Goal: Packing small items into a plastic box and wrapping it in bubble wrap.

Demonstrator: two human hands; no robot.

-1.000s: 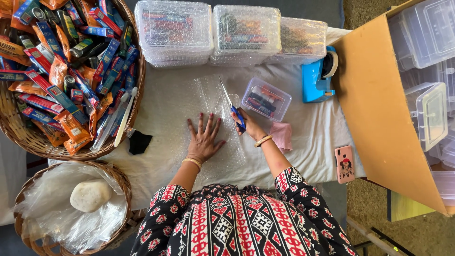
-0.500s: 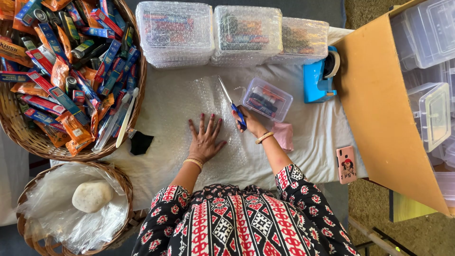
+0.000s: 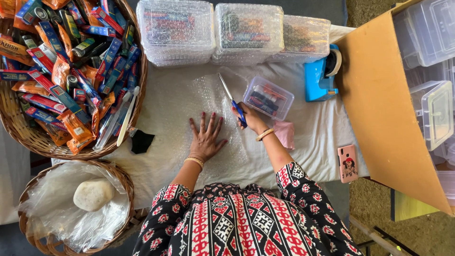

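Gripping scissors — right hand

Two hands: left hand, right hand. One pair of blue-handled scissors. One sheet of bubble wrap. One small clear box of items, unwrapped. Three bubble-wrapped boxes in a row at the far edge. One blue tape dispenser. One pink phone. Two wicker baskets: big basket with packets too many to count, small basket with one white lump. One pink cloth. One black scrap. Clear empty tubs at right, at least three, exact count unclear.
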